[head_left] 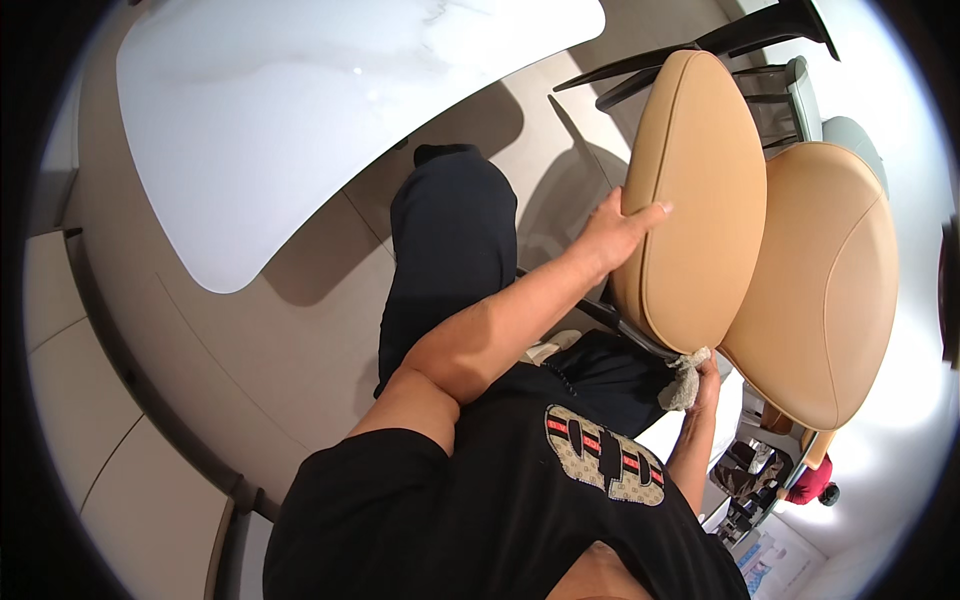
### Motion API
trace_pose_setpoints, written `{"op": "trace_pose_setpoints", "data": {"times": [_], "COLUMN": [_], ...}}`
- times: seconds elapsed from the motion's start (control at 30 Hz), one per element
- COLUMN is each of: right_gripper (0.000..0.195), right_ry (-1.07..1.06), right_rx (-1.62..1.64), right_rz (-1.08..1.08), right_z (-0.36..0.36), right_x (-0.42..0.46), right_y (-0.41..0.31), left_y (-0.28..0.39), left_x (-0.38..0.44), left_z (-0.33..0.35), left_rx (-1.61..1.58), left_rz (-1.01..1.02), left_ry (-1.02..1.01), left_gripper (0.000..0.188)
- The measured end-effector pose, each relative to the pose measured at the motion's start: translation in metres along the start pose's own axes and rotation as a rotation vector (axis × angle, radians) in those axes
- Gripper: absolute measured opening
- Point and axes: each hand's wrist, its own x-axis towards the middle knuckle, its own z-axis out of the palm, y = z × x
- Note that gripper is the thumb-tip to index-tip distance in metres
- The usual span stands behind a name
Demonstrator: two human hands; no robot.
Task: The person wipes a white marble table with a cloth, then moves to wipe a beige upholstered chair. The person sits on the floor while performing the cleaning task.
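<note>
A tan upholstered chair stands to my right, its padded seat (709, 202) and curved backrest (840, 292) both in view. My left hand (619, 232) grips the near side edge of the seat, thumb on top and fingers hidden beneath. At the seat's lower corner, my right hand (705, 384) holds a crumpled grey-beige cloth (681, 386) against the edge, close to the black chair leg (626, 324). Much of that hand is behind the cloth and seat corner.
A white marble-patterned tabletop (322, 127) with rounded corners lies ahead to the left. Beyond the chair are black legs (780, 26) and grey-green chairs (806, 97). A person in red (810, 481) is farther off at right. A dark rail (124, 367) curves along the left floor.
</note>
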Motion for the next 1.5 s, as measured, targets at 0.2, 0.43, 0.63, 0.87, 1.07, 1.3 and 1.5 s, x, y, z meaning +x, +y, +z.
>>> {"op": "trace_pose_setpoints", "data": {"times": [0.2, 0.43, 0.63, 0.87, 1.07, 1.3, 1.5], "right_gripper": [0.077, 0.076, 0.071, 0.062, 0.035, 0.065, 0.066], "right_ry": [-0.007, 0.112, 0.142, 0.282, 0.562, 0.755, 0.615], "right_rx": [-0.007, -0.117, -0.230, -0.544, -0.516, -0.371, -0.343], "right_rz": [-0.016, -0.129, -0.190, -0.442, -0.697, -0.745, -0.894], "right_z": [-0.008, 0.009, -0.015, -0.056, -0.044, -0.017, 0.006], "right_x": [0.001, -0.003, 0.017, 0.059, -0.018, -0.024, -0.029], "right_y": [0.006, 0.025, 0.001, 0.004, -0.037, -0.026, -0.019], "left_y": [-0.006, -0.047, -0.084, -0.098, -0.002, 0.074, 0.036], "left_x": [-0.014, -0.033, -0.073, -0.117, -0.141, 0.017, 0.082], "left_z": [0.004, -0.019, -0.013, -0.017, -0.006, 0.054, 0.029], "left_rx": [-0.001, -0.170, -0.196, 0.312, 1.065, 1.363, 2.005], "left_rz": [-0.019, -0.001, -0.041, -0.223, 0.193, 0.921, 0.916], "left_ry": [0.069, 0.193, 0.110, -0.020, -0.251, 0.016, 0.100], "left_gripper": [0.075, 0.068, 0.070, 0.049, 0.023, 0.044, 0.058]}}
